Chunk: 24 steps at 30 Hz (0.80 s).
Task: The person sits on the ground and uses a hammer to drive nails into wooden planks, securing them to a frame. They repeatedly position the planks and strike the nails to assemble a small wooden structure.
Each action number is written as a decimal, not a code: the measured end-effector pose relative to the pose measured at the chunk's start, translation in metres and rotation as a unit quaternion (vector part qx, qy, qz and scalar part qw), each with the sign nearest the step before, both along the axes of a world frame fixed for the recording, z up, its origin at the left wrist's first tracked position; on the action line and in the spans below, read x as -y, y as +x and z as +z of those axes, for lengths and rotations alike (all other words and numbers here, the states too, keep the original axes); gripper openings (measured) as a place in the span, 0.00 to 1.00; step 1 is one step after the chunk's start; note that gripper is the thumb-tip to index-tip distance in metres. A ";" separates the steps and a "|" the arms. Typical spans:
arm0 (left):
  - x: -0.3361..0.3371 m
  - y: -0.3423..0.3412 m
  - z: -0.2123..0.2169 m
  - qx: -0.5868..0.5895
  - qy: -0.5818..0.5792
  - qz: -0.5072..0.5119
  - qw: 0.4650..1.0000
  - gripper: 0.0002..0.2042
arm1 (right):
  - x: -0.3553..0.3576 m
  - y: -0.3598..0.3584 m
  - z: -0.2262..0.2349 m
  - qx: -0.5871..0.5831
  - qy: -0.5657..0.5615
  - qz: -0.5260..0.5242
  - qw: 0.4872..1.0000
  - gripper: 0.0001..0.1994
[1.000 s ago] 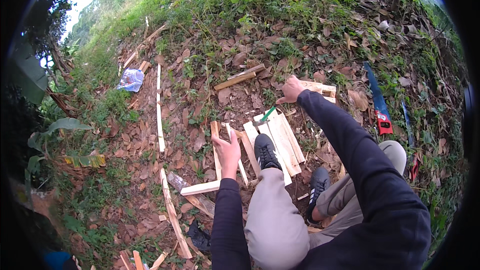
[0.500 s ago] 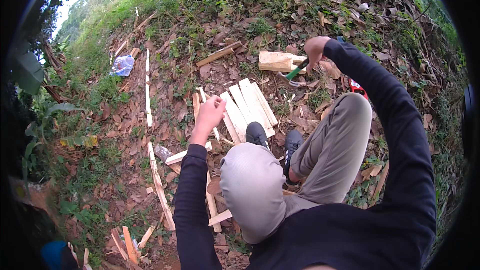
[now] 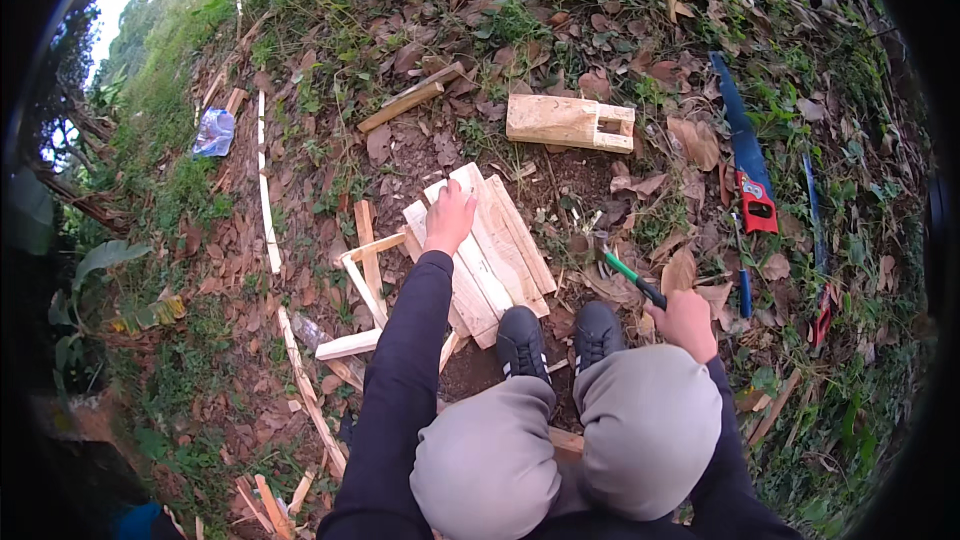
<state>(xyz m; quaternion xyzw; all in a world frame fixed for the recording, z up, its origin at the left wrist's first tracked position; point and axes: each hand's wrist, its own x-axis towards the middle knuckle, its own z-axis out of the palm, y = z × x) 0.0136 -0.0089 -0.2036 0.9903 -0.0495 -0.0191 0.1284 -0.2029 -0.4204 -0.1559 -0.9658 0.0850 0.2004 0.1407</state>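
My right hand (image 3: 686,324) is closed round the black grip of a hammer (image 3: 622,267). The hammer's green shaft points up and left, with its metal head low over the ground beside my right shoe. My left hand (image 3: 451,218) is over the upper left part of several pale wooden boards (image 3: 500,240) lying side by side in a slight fan before my feet. Its fingers are bent together against them; what they pinch, if anything, is hidden. A narrow wooden frame (image 3: 362,290) of thin strips lies left of the boards.
A thick wood block (image 3: 565,122) with a notched end lies beyond the boards. To the right are a red-handled saw (image 3: 755,202), a blue tool (image 3: 744,280) and a second long blade (image 3: 815,230). Long strips (image 3: 268,180) and a clear plastic bag (image 3: 213,132) lie left on leafy ground.
My right hand has brought the hammer down and nearer, from beside the wood block to beside my right shoe. My left hand has moved onto the boards. My knees have come together.
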 end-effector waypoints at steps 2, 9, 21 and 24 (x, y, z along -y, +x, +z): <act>-0.004 0.011 -0.008 0.027 0.049 -0.027 0.998 0.18 | -0.001 -0.008 -0.018 -0.013 0.004 -0.025 1.000 0.25; 0.009 0.019 -0.016 0.083 0.184 -0.129 0.971 0.09 | -0.006 0.006 -0.007 -0.031 0.007 -0.048 0.998 0.23; 0.026 -0.005 -0.010 0.031 -0.001 0.058 0.998 0.16 | -0.040 0.017 0.031 -0.074 0.270 -0.167 0.945 0.21; 0.050 -0.039 -0.023 0.055 -0.002 0.176 0.983 0.34 | -0.058 0.030 0.048 -0.033 0.314 -0.150 0.937 0.21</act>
